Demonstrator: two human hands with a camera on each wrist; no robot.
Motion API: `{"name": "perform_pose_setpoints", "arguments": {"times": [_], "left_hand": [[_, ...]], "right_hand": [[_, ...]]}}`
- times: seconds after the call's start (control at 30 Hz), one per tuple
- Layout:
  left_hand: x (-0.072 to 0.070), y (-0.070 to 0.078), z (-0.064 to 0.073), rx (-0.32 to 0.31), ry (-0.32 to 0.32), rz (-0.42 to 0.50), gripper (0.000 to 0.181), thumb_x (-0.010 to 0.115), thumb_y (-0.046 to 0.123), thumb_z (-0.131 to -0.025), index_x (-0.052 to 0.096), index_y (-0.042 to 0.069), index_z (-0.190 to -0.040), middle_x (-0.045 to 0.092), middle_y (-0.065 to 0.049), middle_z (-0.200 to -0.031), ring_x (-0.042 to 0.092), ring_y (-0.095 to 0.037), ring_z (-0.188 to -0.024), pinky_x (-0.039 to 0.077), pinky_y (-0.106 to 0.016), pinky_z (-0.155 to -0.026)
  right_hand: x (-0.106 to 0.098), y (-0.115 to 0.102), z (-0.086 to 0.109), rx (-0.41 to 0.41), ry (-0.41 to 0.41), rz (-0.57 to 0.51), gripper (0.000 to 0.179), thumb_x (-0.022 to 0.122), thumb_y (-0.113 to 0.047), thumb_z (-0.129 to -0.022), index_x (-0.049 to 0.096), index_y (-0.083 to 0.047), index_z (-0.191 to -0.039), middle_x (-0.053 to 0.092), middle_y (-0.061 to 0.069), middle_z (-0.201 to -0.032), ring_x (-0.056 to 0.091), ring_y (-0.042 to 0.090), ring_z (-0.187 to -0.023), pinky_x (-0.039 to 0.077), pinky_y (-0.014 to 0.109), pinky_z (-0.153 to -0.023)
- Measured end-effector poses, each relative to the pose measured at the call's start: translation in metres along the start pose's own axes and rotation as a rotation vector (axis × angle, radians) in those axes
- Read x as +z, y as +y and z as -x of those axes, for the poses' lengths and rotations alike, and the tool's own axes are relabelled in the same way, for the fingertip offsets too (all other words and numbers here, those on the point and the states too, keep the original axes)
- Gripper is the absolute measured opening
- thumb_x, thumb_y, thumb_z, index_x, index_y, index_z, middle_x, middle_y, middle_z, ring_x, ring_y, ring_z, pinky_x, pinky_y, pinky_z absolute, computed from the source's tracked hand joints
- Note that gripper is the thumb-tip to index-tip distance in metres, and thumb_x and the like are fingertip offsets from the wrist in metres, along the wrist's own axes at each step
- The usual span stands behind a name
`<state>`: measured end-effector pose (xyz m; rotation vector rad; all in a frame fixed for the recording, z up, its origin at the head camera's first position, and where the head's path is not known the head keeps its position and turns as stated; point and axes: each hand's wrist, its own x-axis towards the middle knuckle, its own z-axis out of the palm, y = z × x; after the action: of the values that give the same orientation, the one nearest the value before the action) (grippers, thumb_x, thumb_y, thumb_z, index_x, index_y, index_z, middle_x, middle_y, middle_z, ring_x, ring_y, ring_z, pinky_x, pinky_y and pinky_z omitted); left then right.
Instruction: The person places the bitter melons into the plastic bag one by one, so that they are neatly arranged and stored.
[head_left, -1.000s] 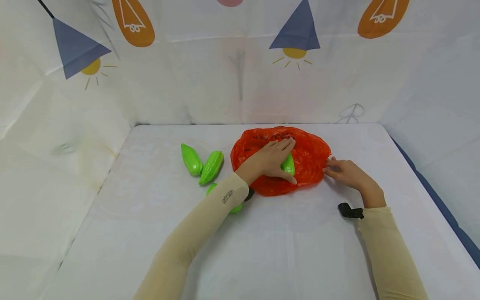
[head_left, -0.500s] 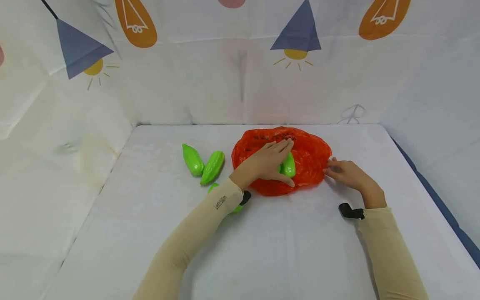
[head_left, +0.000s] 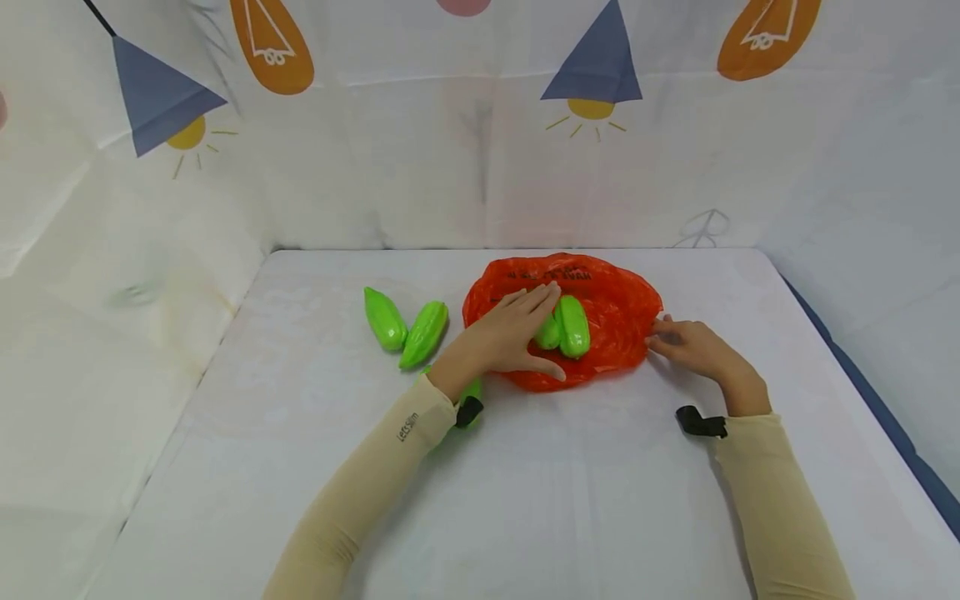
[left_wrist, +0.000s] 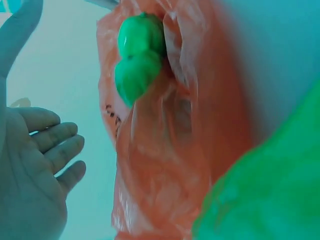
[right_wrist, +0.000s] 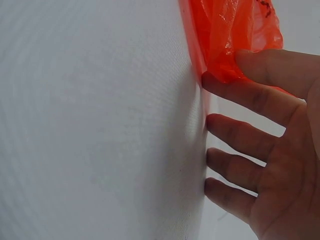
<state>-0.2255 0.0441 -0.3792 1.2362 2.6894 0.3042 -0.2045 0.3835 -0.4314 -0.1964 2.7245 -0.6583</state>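
Note:
A red plastic bag point(head_left: 618, 312) lies spread on the table, with dark print near its far side. Two glossy green, elongated, ridged vegetables point(head_left: 574, 327) lie side by side on it; the left one is partly covered by my left hand point(head_left: 502, 340). That hand hovers over the bag's left part, fingers extended and thumb spread. In the left wrist view its palm point(left_wrist: 35, 170) shows nothing held. At the bag's right edge, my right hand point(head_left: 697, 348) pinches the plastic between thumb and index finger; its other fingertips touch the white table, as the right wrist view shows.
Two more green vegetables point(head_left: 424, 335) lie on the white table point(head_left: 585, 500) left of the bag. Others show partly from behind my left wrist point(head_left: 442, 387). A fabric wall point(head_left: 420, 167) with printed lamps stands behind the table's far edge.
My left hand has drawn back leftward and toward me, uncovering the two green vegetables on the bag. My right hand stays at the bag's edge.

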Motion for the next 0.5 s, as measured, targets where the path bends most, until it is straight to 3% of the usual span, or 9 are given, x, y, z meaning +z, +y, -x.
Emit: {"name": "perform_pose_setpoints", "arguments": {"times": [0.27, 0.5], "left_hand": [[-0.022, -0.012, 0.014, -0.031, 0.061, 0.019, 0.121, 0.061, 0.076, -0.076, 0.002, 0.010, -0.158, 0.003, -0.002, -0.167, 0.007, -0.021, -0.154, 0.008, -0.040, -0.125], [-0.045, -0.035, 0.038, -0.086, 0.146, 0.056, 0.119, 0.064, 0.072, -0.077, 0.004, 0.009, -0.158, 0.004, -0.005, -0.166, 0.009, -0.023, -0.153, 0.010, -0.041, -0.125]], "right_hand": [[0.002, -0.002, 0.004, 0.001, 0.004, -0.001, 0.061, 0.051, -0.041, -0.100, 0.048, 0.003, -0.141, 0.031, 0.031, -0.152, 0.029, 0.051, -0.139, 0.029, 0.066, -0.109], [0.001, -0.004, 0.005, -0.006, 0.005, 0.011, 0.062, 0.051, -0.044, -0.100, 0.049, 0.002, -0.141, 0.031, 0.032, -0.151, 0.030, 0.052, -0.139, 0.028, 0.068, -0.108]]}}
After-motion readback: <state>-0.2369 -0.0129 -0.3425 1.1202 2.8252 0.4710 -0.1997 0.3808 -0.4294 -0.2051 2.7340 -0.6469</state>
